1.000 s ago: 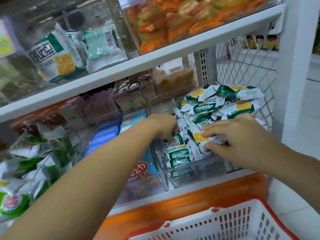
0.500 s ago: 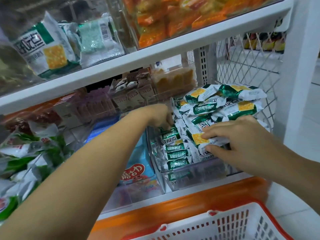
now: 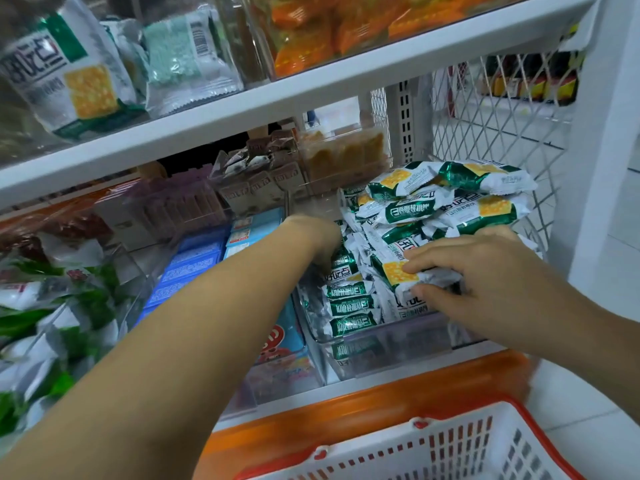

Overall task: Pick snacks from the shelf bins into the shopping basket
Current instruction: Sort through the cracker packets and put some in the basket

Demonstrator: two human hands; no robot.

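On the shelf, in the clear bin | left hand buried among packets, grip hidden, cannot tell | right hand grip pinches one green-white packet on the pile | basket below, right
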